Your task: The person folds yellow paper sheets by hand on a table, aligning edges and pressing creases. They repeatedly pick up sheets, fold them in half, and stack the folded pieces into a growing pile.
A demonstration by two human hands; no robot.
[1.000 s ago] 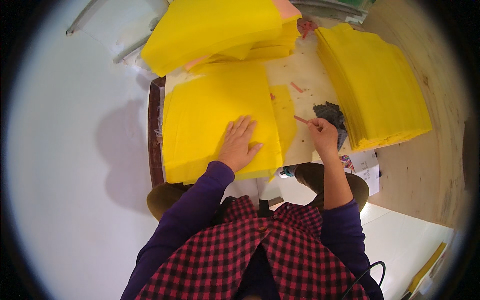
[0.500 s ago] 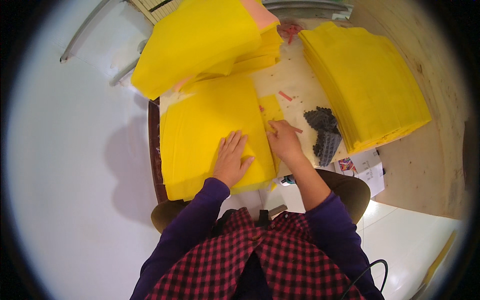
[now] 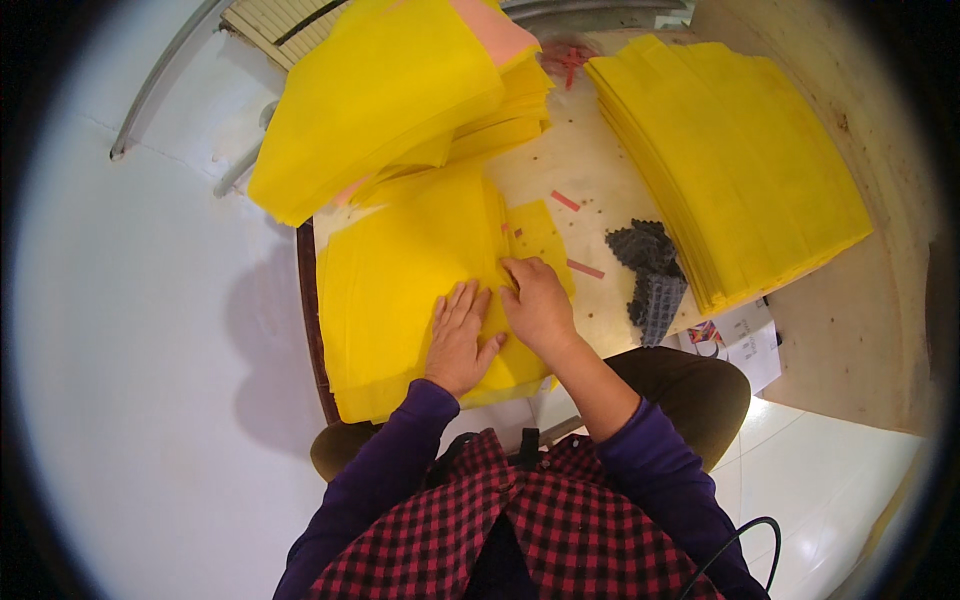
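A layered pile of yellow fabric-like sheets (image 3: 385, 300) lies in front of me on the board. My left hand (image 3: 462, 340) rests flat on its top, fingers stretched and thumb apart. Close by on its right, my right hand (image 3: 540, 305) is curled, with thumb and index finger pinching the right edge of the top yellow sheet; the exact grip is partly hidden. Right of that edge, a strip of a lower yellow sheet (image 3: 540, 232) shows, with small dark specks on it.
A second yellow pile (image 3: 380, 100) with a pink corner stands far left, a thick yellow stack (image 3: 745, 170) right. Between them lie pink strips (image 3: 586, 269) and a crumpled dark grey textured cloth (image 3: 655, 285). A wooden panel (image 3: 840, 340) rises right.
My right hand has moved left, and the top sheet's right edge has shifted left with it, baring more of the sheet below. My left hand stays flat on the pile.
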